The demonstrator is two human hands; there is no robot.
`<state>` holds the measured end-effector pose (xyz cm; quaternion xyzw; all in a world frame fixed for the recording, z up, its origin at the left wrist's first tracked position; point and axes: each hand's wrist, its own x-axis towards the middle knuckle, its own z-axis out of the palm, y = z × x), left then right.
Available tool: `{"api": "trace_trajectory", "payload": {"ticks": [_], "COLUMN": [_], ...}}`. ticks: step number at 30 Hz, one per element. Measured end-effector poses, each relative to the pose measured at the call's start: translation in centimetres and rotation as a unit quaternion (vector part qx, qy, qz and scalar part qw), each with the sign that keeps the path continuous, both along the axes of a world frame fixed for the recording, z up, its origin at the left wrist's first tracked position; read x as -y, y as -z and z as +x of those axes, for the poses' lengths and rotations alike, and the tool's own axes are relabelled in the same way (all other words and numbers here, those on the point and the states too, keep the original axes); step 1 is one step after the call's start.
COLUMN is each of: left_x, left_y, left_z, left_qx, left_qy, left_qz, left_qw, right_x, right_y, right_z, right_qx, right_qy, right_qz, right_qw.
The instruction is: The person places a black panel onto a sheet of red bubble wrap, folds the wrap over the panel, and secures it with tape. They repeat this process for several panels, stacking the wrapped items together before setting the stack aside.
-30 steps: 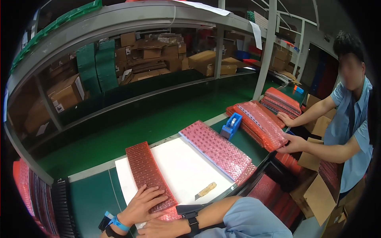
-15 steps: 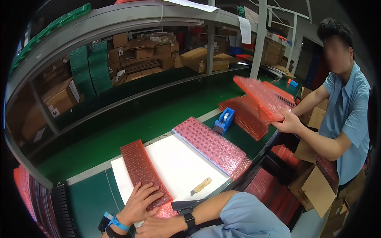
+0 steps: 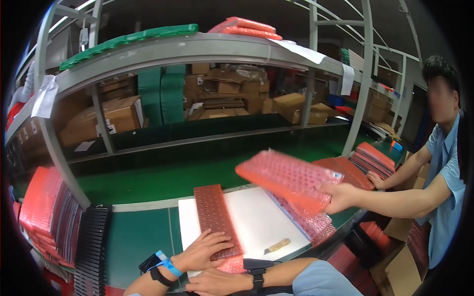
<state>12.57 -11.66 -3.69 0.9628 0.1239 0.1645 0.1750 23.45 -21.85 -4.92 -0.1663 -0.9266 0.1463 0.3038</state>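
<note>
My left hand (image 3: 210, 249) lies flat with fingers stretched over the near part of a long, narrow item in a red bubble-wrap bag (image 3: 216, 212). Close below it, my right hand (image 3: 219, 282) has its fingers bent at the bag's near end, where a pinker flap (image 3: 233, 265) shows; its fingertips are partly hidden. Under the bag is a white board (image 3: 256, 222). A utility knife with a taped handle (image 3: 277, 245) rests on that board. Along the board's right side lies a pink bubble-wrap bag (image 3: 296, 217), partly covered by a bag in a co-worker's hand.
The co-worker's hand (image 3: 340, 197) holds a red bubble-wrap bag (image 3: 286, 177) over the board's right side. Red bags are stacked at far right (image 3: 373, 160) and left (image 3: 49, 212), beside a black slotted rack (image 3: 91, 246). A grey frame post (image 3: 61, 153) rises at left.
The view has swung left and up. The co-worker's bag has come across toward the board, over the pink bag, and hides the blue tape dispenser. My hands stay at the red bag's near end.
</note>
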Motion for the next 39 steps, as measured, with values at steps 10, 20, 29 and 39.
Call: {"api": "trace_trajectory", "payload": {"ticks": [10,20,29,39], "left_x": [-0.3,-0.9,0.1,0.0], "left_y": [0.5,1.8,2.2,1.1], "left_z": [0.2,1.6,0.0,0.7], "left_qx": [0.005,0.065,0.107,0.15], "left_qy": [0.004,0.019,0.026,0.027], "left_qz": [-0.005,-0.034,-0.047,0.015], "left_qw": [1.0,0.997,0.993,0.988], "right_x": [-0.1,-0.4,0.0,-0.3], "right_y": [0.2,-0.7,-1.2,-1.7], "right_z": [0.3,1.1,0.2,0.9], "right_qx": [0.03,0.065,0.049,0.054], "right_qy": [0.008,-0.006,-0.036,-0.044], "right_qz": [-0.019,-0.023,-0.034,-0.059], "right_qw": [0.999,0.998,0.998,0.996]}}
